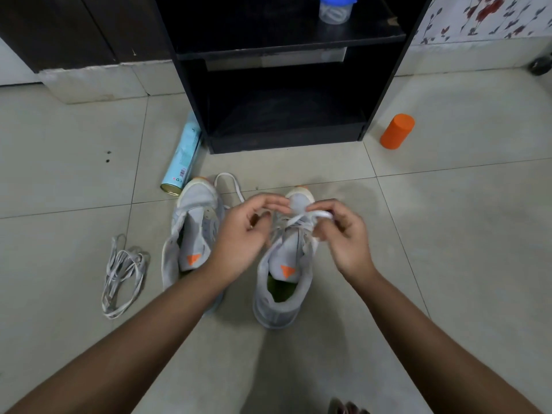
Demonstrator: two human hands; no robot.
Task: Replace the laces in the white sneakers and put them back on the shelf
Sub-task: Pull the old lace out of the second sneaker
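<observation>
**Desk:** What is seen on the left side, measured from the black shelf unit (286,85)?

**Caption:** A tangle of loose laces (124,273) is seen on the tiled floor (74,174), well to the front-left of the shelf unit. A pale blue spray can (182,156) is laid on its side against the unit's lower left corner. In front of that corner, the first sneaker (191,234) is set down with its toe pointed toward the shelf and its tongue pulled open.

**Desk:** And directly in front of the shelf?

**Caption:** The second sneaker (283,273) is placed on the floor just beside the first, toe also toward the shelf. The left hand (242,231) is held over its forward eyelets with the fingers curled. A strand of the white lace (307,218) is run up to those fingers, but whether it is gripped cannot be told. The same lace is pinched between thumb and fingertips of the right hand (343,234) and drawn taut across the shoe.

**Desk:** To the right?

**Caption:** An orange container (397,131) is stood on the floor near the unit's lower right corner. A clear jar (336,8) with a blue lid is kept on the upper shelf board. The lower compartment is shown in shadow.
</observation>
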